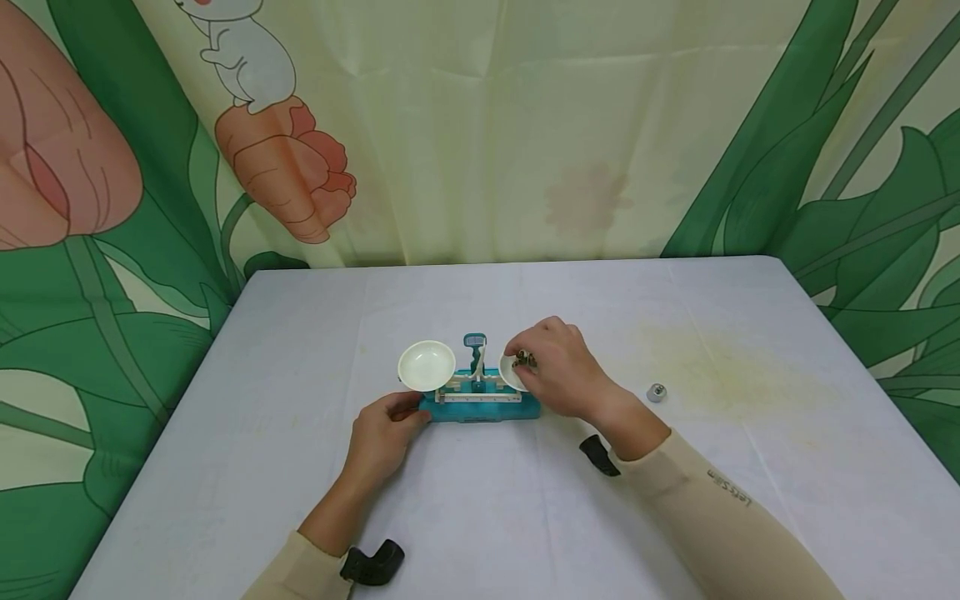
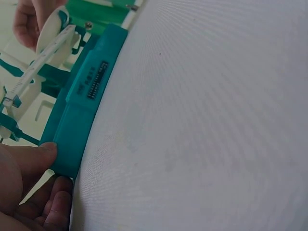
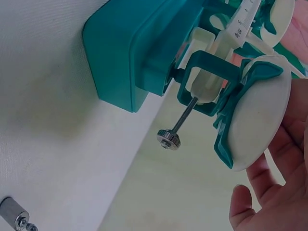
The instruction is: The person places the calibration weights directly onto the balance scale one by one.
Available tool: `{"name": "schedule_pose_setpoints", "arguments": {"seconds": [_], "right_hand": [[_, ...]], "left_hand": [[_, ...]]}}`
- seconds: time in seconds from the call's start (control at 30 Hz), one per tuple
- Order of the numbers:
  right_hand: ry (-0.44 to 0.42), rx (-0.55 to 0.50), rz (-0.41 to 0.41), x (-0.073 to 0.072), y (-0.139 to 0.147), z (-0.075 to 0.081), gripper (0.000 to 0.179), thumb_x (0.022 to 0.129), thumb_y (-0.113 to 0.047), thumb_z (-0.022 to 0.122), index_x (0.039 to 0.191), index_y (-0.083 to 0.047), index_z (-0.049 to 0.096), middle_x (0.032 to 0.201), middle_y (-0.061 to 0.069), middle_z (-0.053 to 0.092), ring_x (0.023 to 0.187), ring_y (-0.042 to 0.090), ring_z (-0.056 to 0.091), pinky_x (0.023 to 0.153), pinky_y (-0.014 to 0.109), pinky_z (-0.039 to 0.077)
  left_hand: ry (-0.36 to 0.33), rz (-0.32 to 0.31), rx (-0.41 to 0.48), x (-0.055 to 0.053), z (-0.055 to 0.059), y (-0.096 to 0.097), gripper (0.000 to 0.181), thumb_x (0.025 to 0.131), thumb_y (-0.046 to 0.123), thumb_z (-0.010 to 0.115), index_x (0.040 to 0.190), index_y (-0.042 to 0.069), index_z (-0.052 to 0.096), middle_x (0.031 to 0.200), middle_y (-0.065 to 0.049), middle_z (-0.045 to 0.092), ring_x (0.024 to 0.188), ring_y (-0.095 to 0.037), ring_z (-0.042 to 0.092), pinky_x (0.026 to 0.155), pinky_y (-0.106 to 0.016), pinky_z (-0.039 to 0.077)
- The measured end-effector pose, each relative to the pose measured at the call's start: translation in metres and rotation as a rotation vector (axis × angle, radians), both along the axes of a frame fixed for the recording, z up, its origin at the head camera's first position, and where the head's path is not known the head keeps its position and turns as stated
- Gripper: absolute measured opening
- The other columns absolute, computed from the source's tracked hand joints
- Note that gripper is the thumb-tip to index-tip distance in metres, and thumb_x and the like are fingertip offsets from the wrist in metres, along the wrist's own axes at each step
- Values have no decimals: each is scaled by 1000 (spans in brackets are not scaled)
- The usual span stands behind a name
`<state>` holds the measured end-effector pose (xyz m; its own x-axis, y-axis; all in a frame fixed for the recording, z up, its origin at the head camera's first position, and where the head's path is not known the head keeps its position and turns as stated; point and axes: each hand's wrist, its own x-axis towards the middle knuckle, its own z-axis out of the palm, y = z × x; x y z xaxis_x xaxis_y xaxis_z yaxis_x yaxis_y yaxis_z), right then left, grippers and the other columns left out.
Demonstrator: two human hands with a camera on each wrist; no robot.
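Note:
A teal balance scale (image 1: 480, 409) with two white pans stands in the middle of the table. My left hand (image 1: 384, 433) grips the left end of its base, thumb on the front face in the left wrist view and fingers at the end. The left pan (image 1: 427, 365) has nothing in it. At the right pan (image 3: 262, 115), my right hand (image 1: 558, 367) pinches small brass-coloured metal pieces (image 1: 525, 359) over the dish; their exact kind is too small to make out. That hand hides most of the right pan in the head view.
A silver metal weight (image 1: 657, 392) with a small knob stands on the white tablecloth (image 1: 247, 467), right of the scale. A knurled adjusting nut (image 3: 169, 139) sticks out from the beam's right end. A printed curtain (image 1: 480, 133) hangs behind the table.

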<state>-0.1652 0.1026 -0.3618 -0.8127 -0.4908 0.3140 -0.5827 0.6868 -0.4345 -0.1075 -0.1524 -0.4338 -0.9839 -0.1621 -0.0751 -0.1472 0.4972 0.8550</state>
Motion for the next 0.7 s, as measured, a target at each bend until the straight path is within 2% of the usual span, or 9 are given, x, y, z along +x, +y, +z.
{"name": "schedule_pose_setpoints", "arguments": {"seconds": [0.23,0.4,0.5,0.7], "right_hand": [[-2,-6,1,-2,0,0,16,86,-2,72,100,-10,74,102,5,72,104,29,55,90,53,42],[-63,0,-2,0,2,4,20,89,-6,71,109,-8,73,110,7,71,111,30,56,97,54,43],[-115,-34,-11,2,8,8,24,91,-10,72,115,-6,71,116,8,69,116,31,57,101,52,44],[-172,-123,-57,6,33,13,30,91,-12,72,120,-5,69,122,9,68,119,32,59,100,52,47]], "left_hand": [[4,-1,5,0,0,0,36,91,12,72,124,-1,67,118,-14,69,108,-28,66,89,-40,56],[7,-2,2,0,0,0,36,91,12,72,124,-1,67,118,-13,69,108,-28,66,89,-40,56],[7,-2,1,0,0,0,36,91,12,72,124,-1,67,118,-13,69,108,-28,66,89,-40,56],[4,-2,-4,0,1,0,36,91,12,72,124,-1,67,118,-13,69,108,-28,66,89,-40,56]]}}
